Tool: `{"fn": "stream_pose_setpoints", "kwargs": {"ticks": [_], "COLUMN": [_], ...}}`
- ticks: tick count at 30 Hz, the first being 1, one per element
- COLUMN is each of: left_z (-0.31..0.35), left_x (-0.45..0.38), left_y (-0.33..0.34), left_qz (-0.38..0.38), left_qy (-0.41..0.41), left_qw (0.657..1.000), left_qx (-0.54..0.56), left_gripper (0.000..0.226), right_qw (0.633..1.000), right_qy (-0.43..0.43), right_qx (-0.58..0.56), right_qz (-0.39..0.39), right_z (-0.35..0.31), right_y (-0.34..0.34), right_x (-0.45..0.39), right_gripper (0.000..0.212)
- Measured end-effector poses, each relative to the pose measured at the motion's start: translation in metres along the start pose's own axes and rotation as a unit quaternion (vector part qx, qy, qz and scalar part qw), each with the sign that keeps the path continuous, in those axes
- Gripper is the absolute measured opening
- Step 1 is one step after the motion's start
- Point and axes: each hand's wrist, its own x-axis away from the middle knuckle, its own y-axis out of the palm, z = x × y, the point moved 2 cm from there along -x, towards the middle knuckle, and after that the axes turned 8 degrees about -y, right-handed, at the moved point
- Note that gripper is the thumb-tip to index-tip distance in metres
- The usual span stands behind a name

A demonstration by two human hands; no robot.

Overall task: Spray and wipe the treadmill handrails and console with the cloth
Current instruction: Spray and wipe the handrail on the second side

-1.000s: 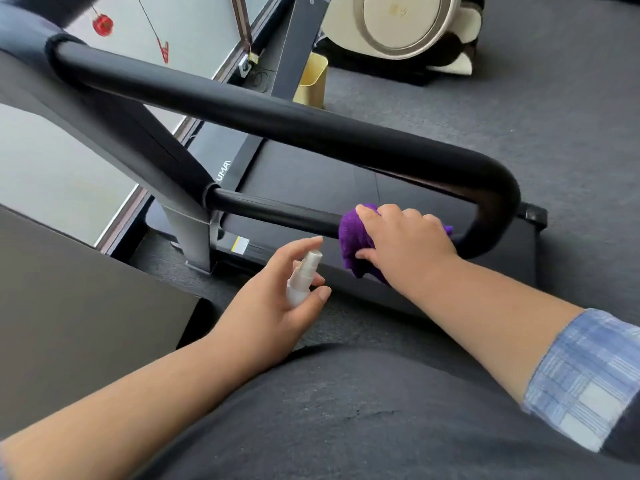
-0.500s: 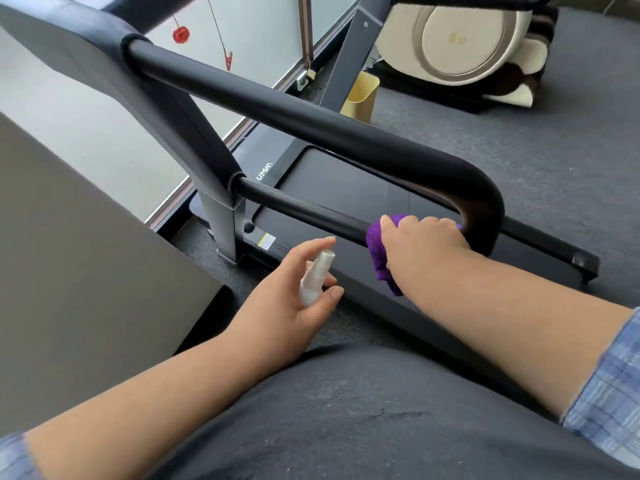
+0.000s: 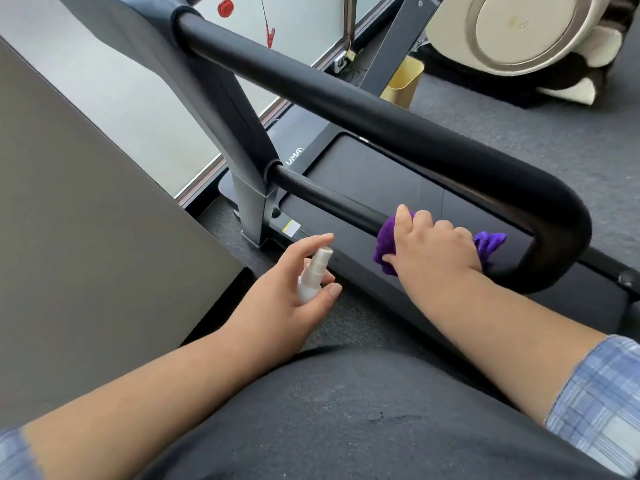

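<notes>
A thick black padded handrail (image 3: 363, 112) runs diagonally from the upper left and curves down at the right into a thinner lower bar (image 3: 322, 197). My right hand (image 3: 433, 247) grips a purple cloth (image 3: 386, 242) wrapped around that lower bar, near the bend. My left hand (image 3: 294, 282) holds a small white spray bottle (image 3: 313, 275) upright, just left of the cloth, with the forefinger over its nozzle. The treadmill's grey upright (image 3: 249, 188) meets the lower bar at the left.
The black treadmill deck (image 3: 377, 181) lies below the rails on grey carpet (image 3: 554, 133). A large grey panel (image 3: 86, 237) fills the left side. A yellow bin (image 3: 403, 83) and a beige machine (image 3: 519, 29) stand beyond, by a window.
My right hand with the cloth has stayed on the lower bar near the bend, shifting slightly along it. The view has swung and moved closer. The left hand keeps the bottle beside it.
</notes>
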Motion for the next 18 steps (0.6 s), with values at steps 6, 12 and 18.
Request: {"fn": "stream_pose_setpoints", "kwargs": {"ticks": [6, 12, 18], "left_z": [-0.021, -0.049, -0.083], "left_x": [-0.020, -0.045, -0.066], "left_y": [-0.031, -0.092, -0.139], "left_qz": [-0.022, -0.025, -0.046], "left_qy": [0.012, 0.015, 0.007], "left_qw": [1.000, 0.999, 0.997], "left_qx": [-0.017, -0.037, -0.055], "left_gripper": [0.052, 0.051, 0.052], "right_qw": [1.000, 0.999, 0.997], "right_qy": [-0.003, -0.001, 0.000], "right_qx": [-0.023, -0.049, -0.068], "right_qz": [0.009, 0.024, 0.040], "right_z": [-0.032, -0.075, -0.114], "right_y": [-0.011, -0.031, -0.044], "right_x": [-0.042, -0.094, -0.143], "right_gripper": [0.084, 0.082, 0.079]}}
